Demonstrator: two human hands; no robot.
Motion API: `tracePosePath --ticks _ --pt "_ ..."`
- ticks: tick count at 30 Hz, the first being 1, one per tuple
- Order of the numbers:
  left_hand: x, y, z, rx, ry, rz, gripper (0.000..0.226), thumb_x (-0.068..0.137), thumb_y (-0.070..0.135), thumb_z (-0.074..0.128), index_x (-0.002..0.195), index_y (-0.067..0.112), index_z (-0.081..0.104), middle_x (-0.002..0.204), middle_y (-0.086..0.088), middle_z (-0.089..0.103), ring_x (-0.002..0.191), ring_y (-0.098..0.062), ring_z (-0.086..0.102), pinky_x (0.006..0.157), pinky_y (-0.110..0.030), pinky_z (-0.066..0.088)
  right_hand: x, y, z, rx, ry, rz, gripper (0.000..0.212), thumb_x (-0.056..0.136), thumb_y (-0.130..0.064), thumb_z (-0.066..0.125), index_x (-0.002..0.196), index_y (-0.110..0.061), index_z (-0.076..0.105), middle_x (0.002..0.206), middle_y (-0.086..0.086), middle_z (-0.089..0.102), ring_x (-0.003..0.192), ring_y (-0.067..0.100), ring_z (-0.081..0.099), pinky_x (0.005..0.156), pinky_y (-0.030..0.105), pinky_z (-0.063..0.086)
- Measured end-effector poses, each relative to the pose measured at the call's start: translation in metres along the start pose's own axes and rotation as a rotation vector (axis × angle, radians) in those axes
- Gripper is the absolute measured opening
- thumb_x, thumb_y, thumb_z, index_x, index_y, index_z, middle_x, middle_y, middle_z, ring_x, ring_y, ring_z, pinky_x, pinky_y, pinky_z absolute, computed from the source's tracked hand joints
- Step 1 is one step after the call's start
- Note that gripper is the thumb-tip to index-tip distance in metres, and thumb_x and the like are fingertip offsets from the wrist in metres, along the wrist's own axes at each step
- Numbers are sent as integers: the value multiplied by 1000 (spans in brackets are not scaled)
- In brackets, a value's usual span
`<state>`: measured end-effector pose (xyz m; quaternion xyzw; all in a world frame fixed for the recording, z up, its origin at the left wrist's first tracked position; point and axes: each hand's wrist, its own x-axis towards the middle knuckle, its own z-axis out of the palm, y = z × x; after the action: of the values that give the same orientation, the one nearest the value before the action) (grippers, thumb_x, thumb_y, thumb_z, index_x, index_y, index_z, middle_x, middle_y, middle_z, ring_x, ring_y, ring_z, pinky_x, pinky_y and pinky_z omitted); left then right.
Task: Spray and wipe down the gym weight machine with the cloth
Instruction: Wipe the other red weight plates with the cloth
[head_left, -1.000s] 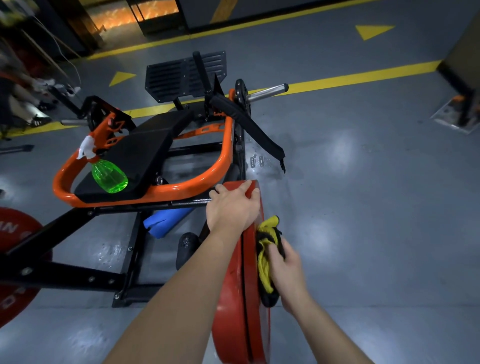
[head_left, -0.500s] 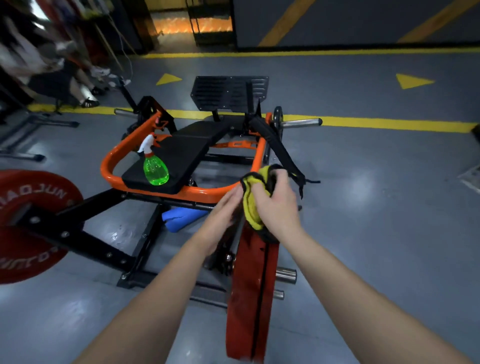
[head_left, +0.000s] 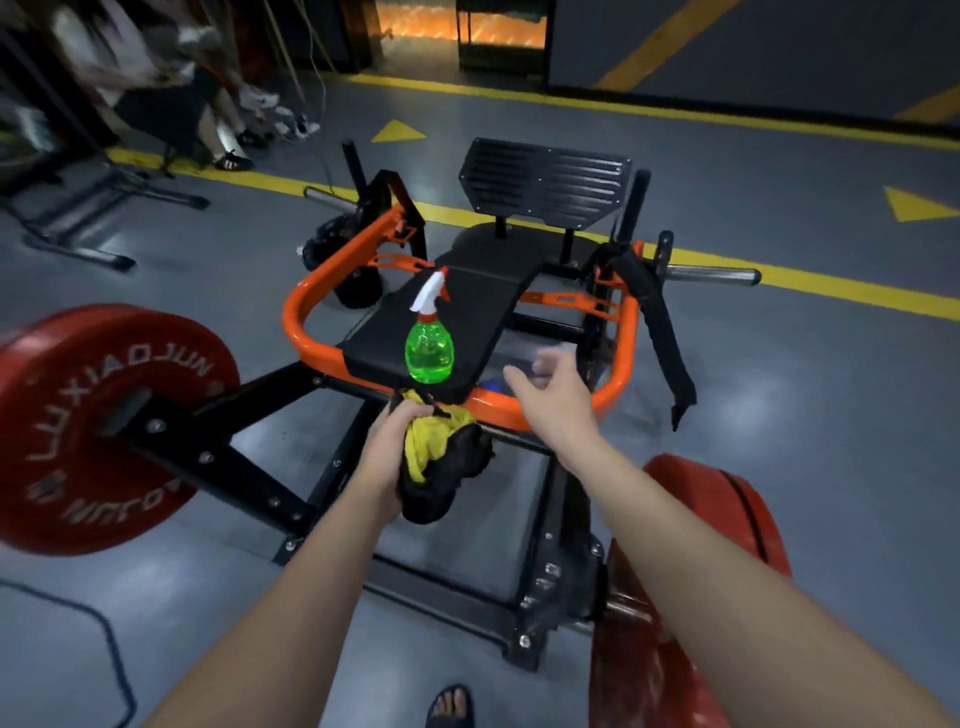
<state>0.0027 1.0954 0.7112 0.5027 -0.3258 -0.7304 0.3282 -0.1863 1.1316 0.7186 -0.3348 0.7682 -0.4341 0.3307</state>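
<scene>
Yellow-and-black cloth (head_left: 434, 457) is bunching in your clenched left hand (head_left: 390, 451); your right hand (head_left: 551, 396) is hovering empty, fingers spread, at four o'clock from the green spray bottle (head_left: 429, 347).

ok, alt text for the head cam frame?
Left hand grips a yellow-and-black cloth while the open right hand reaches toward a green spray bottle standing on the orange-framed weight machine's black seat pad.

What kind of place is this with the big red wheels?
It looks like a gym. There is a weight machine with an orange frame and black padded seat, loaded with red weight plates, on a grey floor with yellow lines.
</scene>
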Motion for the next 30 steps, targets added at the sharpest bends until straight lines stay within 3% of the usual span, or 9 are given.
tracePosePath --ticks 2,5,8,13,17,21,24,27,30 --pt "14 18 -23 -30 -23 -3 32 88 23 59 108 2 70 97 -16 73 81 -28 71 72 -31 58 17 -4 35 -34 -35 -53 82 88 -47 76 151 -14 36 153 4 44 140 20 43 116 34 36" --pt "34 43 -48 -60 -111 -21 21 91 21 54 91 10 72 86 -12 73 76 -28 70 65 -30 59 44 -11 87 -67 -80 -53 107 85 -50 79 162 -14 14 168 6 22 153 22 22 124 37 23" --pt "52 60 -63 -28 -115 21 38 73 26 67 108 10 68 104 -17 69 92 -32 67 79 -35 57 80 -17 124 -97 -109 -21 112 87 -53 76 164 -17 4 171 5 10 157 23 12 126 41 17" --pt "78 64 -80 -44 -172 56 42 74 24 63 113 8 65 101 -14 67 88 -28 68 73 -31 59 140 -25 160 -10 -129 40 112 83 -62 75 164 -28 6 170 1 20 155 26 20 124 50 24" --pt "88 53 -86 -38 -160 34 48 71 25 65 116 9 66 102 -14 69 89 -28 69 74 -33 58 159 -23 171 26 -54 58 81 92 -46 72 156 -26 28 140 1 58 128 26 55 101 38 44" --pt "85 48 -74 -2 -153 39 58 72 25 66 126 5 63 108 -16 68 96 -30 68 79 -35 57 146 -29 161 115 70 58 48 98 -25 59 142 -15 41 113 8 64 101 29 61 79 31 39" --pt "79 44 -54 -26 -147 45 48 74 25 64 118 7 65 105 -15 64 97 -32 64 82 -37 54 117 -26 131 233 132 88 17 102 -36 52 110 -23 60 98 6 64 93 30 62 76 35 43" --pt "66 38 -19 -54 -200 56 41 74 25 63 112 9 65 98 -11 66 92 -28 65 82 -35 54 81 -20 76 155 44 35 24 95 -47 52 81 -28 59 81 5 65 85 31 65 75 44 50" --pt "36 30 27 -61 -277 21 36 74 25 62 106 11 67 89 -10 69 81 -25 69 75 -30 58 46 -24 8 128 17 -63 26 98 -38 53 90 -18 66 78 1 61 74 18 61 73 36 45"
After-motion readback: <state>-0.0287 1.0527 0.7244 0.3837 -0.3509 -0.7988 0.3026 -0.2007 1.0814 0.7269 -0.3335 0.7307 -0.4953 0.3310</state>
